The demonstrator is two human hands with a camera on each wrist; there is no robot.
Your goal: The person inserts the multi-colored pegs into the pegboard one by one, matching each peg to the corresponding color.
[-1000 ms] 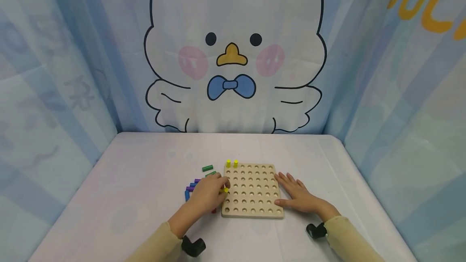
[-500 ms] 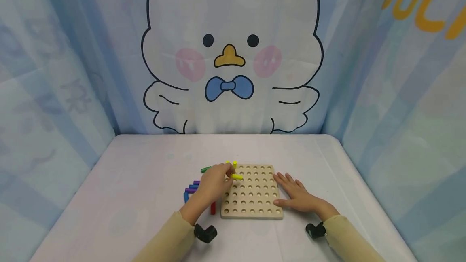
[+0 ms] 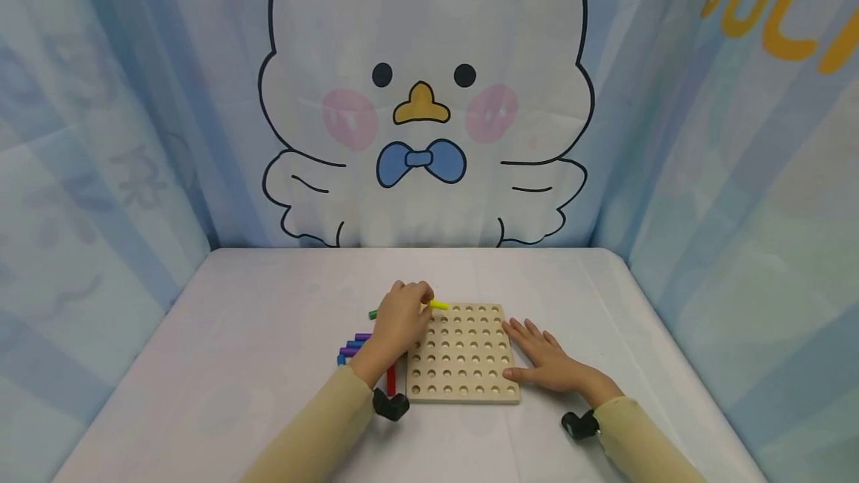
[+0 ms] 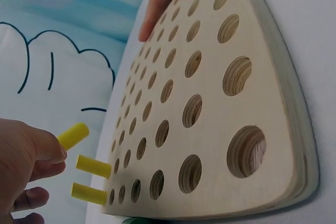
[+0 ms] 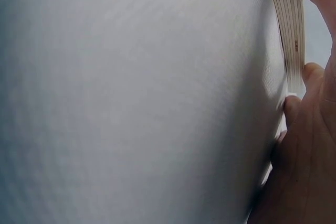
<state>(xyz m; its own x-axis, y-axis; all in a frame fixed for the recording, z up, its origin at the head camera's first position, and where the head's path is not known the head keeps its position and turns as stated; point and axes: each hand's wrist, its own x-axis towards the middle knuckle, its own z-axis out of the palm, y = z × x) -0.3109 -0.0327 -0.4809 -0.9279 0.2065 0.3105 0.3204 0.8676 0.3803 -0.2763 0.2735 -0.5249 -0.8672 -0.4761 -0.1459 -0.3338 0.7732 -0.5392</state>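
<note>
Between thumb and index finger, my left hand (image 3: 401,319) pinches a yellow peg (image 3: 439,305) over the far left part of a wooden board (image 3: 463,399) with rows of round holes. In the left wrist view the held yellow peg (image 4: 73,136) is tilted and apart from the board. Two other yellow pegs, an upper one (image 4: 93,166) and a lower one (image 4: 88,193), stand in holes at the board's edge; in the head view my left hand hides them. My right hand (image 3: 553,364) lies with fingers spread, touching the board's right edge (image 5: 290,30).
Left of the board lie loose pegs: a red peg (image 3: 391,380), a purple peg (image 3: 362,337), a blue peg (image 3: 354,344) and a partly hidden green peg (image 3: 373,314). A printed curtain (image 3: 423,207) hangs behind the white table (image 3: 268,319).
My left hand has carried the yellow peg from the board's left side toward its far edge, over the standing pegs. The right hand stays at the board's right edge.
</note>
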